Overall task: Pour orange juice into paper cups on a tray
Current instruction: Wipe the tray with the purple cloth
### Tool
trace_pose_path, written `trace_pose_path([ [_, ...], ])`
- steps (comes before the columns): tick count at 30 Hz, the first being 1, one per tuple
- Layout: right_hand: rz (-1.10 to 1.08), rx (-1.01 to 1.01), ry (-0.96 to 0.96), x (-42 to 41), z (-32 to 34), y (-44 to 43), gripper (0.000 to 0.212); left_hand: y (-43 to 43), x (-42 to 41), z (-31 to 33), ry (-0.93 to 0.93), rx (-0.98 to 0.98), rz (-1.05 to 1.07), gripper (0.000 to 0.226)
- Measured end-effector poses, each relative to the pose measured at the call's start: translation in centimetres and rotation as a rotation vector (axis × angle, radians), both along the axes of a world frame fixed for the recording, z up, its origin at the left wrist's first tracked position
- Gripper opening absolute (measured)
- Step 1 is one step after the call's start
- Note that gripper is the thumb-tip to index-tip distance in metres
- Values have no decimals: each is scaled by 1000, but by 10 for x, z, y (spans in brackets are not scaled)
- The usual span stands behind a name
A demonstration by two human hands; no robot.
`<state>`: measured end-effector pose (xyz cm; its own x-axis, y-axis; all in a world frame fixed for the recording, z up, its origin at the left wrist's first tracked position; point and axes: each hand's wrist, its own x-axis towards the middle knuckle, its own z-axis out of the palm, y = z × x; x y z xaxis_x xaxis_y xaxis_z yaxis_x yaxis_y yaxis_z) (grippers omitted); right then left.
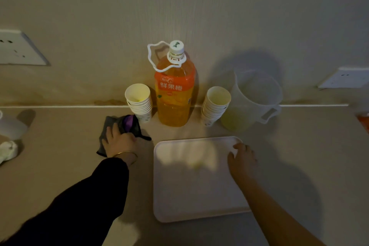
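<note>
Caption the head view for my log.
Left hand grips a dark cloth, right hand touches the tray; capped juice bottle and two cup stacks stand behind.

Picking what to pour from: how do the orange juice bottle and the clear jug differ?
The bottle is capped; the jug is open-topped. The bottle holds deep orange juice nearly to its neck; the jug holds pale yellowish liquid in its lower part. The bottle wears an orange label; the jug is plain. Both stand upright against the wall.
</note>
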<state>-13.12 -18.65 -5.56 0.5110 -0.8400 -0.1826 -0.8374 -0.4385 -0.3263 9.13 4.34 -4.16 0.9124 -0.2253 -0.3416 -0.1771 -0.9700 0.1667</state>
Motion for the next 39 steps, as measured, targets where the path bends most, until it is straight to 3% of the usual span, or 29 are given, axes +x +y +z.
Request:
trace_pose_path([
  [5,112,61,-147,16,12,17,23,-8,35,-16,168,77,69,28],
  [7,103,99,-171,19,15,19,22,-2,43,-23,256,128,-41,29],
  [11,30,209,-239,19,16,21,16,19,42,-29,66,158,-148,29],
  [14,10,303,-255,18,21,26,16,27,31,-25,56,132,-157,33],
  [17,55,428,-281,26,27,41,12,29,25,-14,93,-81,-34,27],
  [23,38,1139,-425,62,41,84,8,6,2,54,-165,-466,92,8],
  [26,4,1409,-455,72,44,102,33,-13,-26,86,-168,-604,57,20],
  [28,-37,1626,-546,74,48,106,57,-22,-51,100,-79,-738,4,27],
  [31,-94,1828,-771,67,62,100,50,-32,-86,110,224,-834,-225,33],
  [33,-155,1831,-849,56,69,89,36,-38,-97,111,569,-909,-224,38],
  [35,-219,1735,-840,43,71,72,32,-42,-96,106,899,-1011,-46,40],
  [37,-279,1545,-827,28,67,51,30,-43,-93,95,916,-975,52,28],
  [39,-420,1254,-800,12,57,30,27,-38,-89,77,746,-854,89,14],
])
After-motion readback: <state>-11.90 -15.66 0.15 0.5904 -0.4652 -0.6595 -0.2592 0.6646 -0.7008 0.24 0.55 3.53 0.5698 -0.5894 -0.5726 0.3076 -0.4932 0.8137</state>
